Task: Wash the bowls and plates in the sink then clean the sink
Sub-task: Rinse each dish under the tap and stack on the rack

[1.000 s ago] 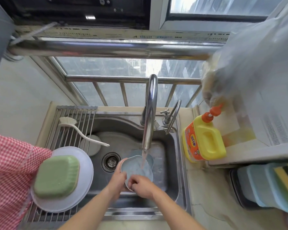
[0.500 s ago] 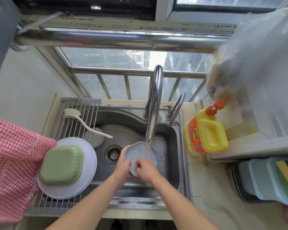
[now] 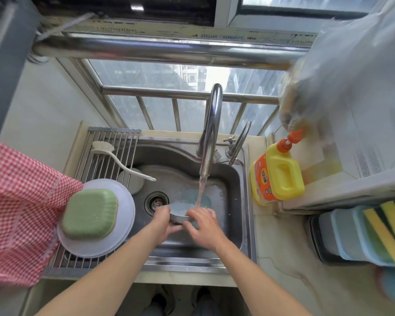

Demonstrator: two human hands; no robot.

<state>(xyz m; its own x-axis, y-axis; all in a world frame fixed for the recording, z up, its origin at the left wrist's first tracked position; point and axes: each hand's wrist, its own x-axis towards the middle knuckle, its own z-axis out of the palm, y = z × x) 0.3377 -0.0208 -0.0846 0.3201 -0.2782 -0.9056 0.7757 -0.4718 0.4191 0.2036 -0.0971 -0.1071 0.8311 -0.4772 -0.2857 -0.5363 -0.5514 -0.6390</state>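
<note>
A person holds a blue-grey bowl (image 3: 180, 210) over a steel sink (image 3: 237, 179) at the centre of the frame, under water running from a tall curved tap (image 3: 211, 128). The left hand (image 3: 163, 221) grips the bowl's left rim with its fingers curled round the edge; the right hand (image 3: 202, 225) clasps the right side, fingers wrapped on the rim. The bowl is tilted, its side wall facing the camera. Another blue dish (image 3: 192, 195) lies on the sink floor just behind it, right of the drain (image 3: 156, 202). At lower left, a green square dish (image 3: 90, 213) sits upside down on a white plate (image 3: 126, 224) on the roll-up rack (image 3: 114, 142), where a white brush (image 3: 114, 156) also lies. A red checked cloth (image 3: 16, 213) hangs at the left edge. A yellow detergent bottle (image 3: 278, 176) stands on the surface right of the sink, with sponges (image 3: 385, 229) at lower right.
</note>
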